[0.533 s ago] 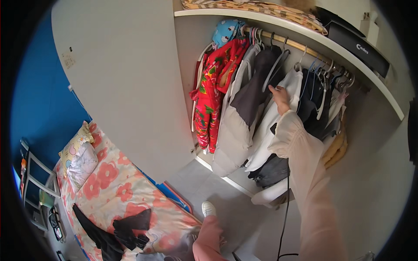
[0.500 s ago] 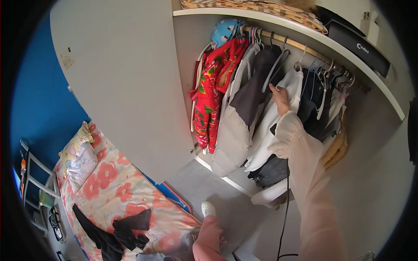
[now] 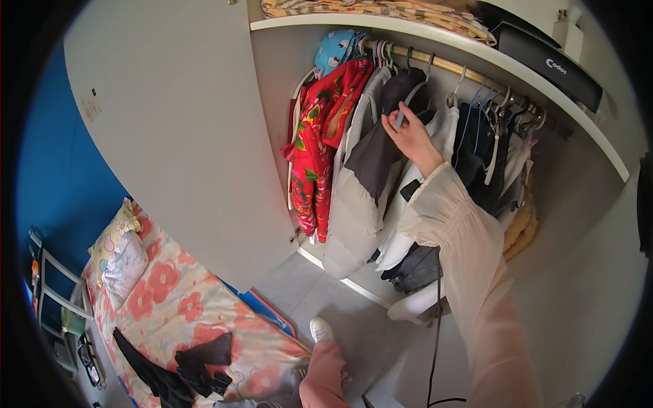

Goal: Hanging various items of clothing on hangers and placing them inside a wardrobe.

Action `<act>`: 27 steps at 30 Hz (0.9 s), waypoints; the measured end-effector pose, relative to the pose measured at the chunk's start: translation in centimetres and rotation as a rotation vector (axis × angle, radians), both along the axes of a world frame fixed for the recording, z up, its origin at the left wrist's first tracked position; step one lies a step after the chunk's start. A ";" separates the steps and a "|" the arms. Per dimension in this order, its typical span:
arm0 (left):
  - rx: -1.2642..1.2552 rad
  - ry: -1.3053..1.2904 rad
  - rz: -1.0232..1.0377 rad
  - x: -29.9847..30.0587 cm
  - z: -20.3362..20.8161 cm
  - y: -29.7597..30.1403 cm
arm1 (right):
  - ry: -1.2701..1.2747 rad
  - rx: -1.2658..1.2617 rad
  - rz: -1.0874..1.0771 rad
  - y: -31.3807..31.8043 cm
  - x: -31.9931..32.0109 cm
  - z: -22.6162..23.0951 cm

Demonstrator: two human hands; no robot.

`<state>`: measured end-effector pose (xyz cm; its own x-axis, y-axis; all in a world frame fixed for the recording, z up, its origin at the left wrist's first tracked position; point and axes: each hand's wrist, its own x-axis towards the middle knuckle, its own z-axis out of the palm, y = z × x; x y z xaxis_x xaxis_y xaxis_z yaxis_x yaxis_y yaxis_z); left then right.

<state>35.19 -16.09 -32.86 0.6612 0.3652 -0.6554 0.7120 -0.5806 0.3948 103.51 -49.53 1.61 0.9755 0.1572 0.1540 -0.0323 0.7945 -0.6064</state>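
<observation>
Bed (image 3: 170, 299), lower left: one floral cover, two pillows (image 3: 119, 251), two dark garments (image 3: 183, 364). One shoe (image 3: 321, 330) on the floor. Wardrobe: one rail (image 3: 462, 71), a dozen or so hangers, exact count unclear. Right hand (image 3: 410, 134), fingers curled partly shut, grips the hanger (image 3: 408, 109) of a grey-and-dark jacket (image 3: 367, 177) beside one red floral garment (image 3: 320, 143). Left hand out of view.

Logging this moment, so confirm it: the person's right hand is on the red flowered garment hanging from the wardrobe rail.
Not quite. In the head view the right hand is on the grey and black jacket hanging from the rail. The red flowered garment hangs further left, untouched.
</observation>
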 end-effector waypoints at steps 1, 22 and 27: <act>0.003 -0.004 0.005 -0.1 0.1 -0.1 | 0.039 0.057 0.030 0.7 -0.2 0.6; 0.025 -0.257 0.139 -6.2 1.7 -3.6 | -0.234 -0.589 -0.293 7.7 -18.6 -1.9; 0.034 -0.410 0.246 -12.6 0.0 -5.1 | -0.061 -0.461 -0.112 16.8 -35.3 -7.6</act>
<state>22.54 -21.20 -32.83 0.7540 0.5597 -0.3438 0.6195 -0.4319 0.6555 68.19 -32.73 -5.97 0.9817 0.1171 0.1499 0.0844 0.4384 -0.8948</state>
